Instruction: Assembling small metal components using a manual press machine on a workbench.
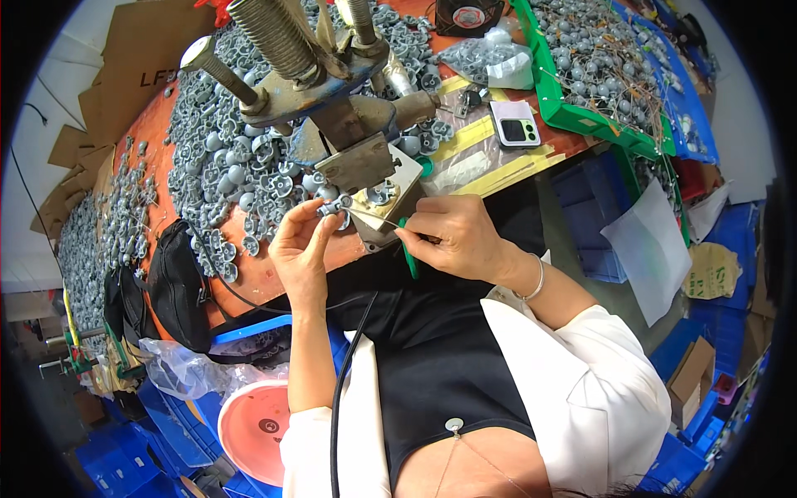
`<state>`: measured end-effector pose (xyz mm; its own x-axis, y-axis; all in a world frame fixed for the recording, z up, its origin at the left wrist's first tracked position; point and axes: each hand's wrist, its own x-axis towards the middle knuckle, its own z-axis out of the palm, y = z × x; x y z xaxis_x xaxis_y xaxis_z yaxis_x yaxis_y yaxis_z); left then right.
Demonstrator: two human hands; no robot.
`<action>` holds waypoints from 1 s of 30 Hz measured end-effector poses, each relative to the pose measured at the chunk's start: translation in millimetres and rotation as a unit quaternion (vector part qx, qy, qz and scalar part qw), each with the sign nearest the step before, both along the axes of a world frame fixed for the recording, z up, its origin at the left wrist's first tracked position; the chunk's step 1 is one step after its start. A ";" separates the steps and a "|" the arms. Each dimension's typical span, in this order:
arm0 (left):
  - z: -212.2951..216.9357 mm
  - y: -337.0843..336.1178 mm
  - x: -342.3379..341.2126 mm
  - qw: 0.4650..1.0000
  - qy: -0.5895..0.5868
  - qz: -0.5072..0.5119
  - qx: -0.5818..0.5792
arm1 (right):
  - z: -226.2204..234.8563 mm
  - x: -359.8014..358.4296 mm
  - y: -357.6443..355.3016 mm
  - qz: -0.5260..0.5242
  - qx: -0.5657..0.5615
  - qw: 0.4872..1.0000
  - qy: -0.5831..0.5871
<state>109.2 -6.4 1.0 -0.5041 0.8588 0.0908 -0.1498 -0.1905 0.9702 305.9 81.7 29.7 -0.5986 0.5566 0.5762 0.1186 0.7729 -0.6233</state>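
Grey metal parts (332, 207), small and rounded, sit pinched between the fingertips of the left hand (303, 241), which holds them just in front of the press plate (361, 162) at the near edge of the orange workbench (266, 266). The right hand (452, 236) is curled around a thin green tool (408, 253), its thumb and forefinger closed on the shaft, and it rests just right of the left hand, close to the pale base block (390, 199) under the plate. Behind them rises the hand press (315, 75) with its coiled springs. A big heap of the same grey parts (224, 158) covers the bench to the left and far side. To the far right lie a folded phone (516, 123) and a green tray (581, 116) holding more grey pieces. A black bag (176, 286) hangs at the near left edge.
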 end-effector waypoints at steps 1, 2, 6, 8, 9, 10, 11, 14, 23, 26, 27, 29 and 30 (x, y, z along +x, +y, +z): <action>1.0 -1.6 -2.5 1.000 0.000 0.001 -0.001 | 1.7 0.8 0.8 0.018 0.002 1.000 -0.007; 2.0 -3.7 -5.6 0.994 -0.101 -0.038 -0.006 | 1.1 -1.1 1.9 0.019 0.002 1.000 -0.007; 4.6 1.0 13.9 0.972 -0.192 -0.130 -0.032 | -16.9 -10.3 9.3 0.065 -0.095 0.992 0.054; 5.4 3.6 21.7 0.984 0.157 -0.079 -0.001 | -20.1 -8.7 12.0 0.079 -0.123 0.988 0.056; 11.6 2.8 25.1 0.928 0.371 -0.043 0.017 | -17.1 -6.6 12.7 0.093 -0.341 0.935 0.032; 12.5 3.7 30.9 0.929 0.361 -0.056 0.059 | -15.3 -4.6 13.7 0.103 -0.541 0.835 0.006; 12.0 3.8 35.3 0.913 0.397 -0.050 0.080 | -15.3 -2.7 17.5 0.139 -0.643 0.753 0.024; 8.7 -3.1 38.8 0.921 0.377 0.017 0.095 | -27.1 -2.6 16.7 0.133 -0.669 0.723 0.110; 32.0 4.5 38.1 0.756 0.608 0.243 -0.006 | -44.3 -5.4 22.4 0.039 -0.384 0.920 0.067; 24.5 2.5 47.3 0.741 0.666 0.085 -0.025 | -42.8 -7.8 17.1 0.076 -0.326 0.942 0.039; 17.2 4.9 46.0 0.770 0.637 0.034 -0.008 | -42.7 -8.4 15.7 0.097 -0.324 0.940 0.043; 13.8 5.2 49.2 0.879 0.474 -0.010 -0.057 | -43.8 -11.8 13.9 0.100 -0.351 0.929 0.059; 15.6 6.0 49.2 0.916 0.389 -0.032 -0.092 | -44.8 -13.2 13.3 0.101 -0.378 0.917 0.074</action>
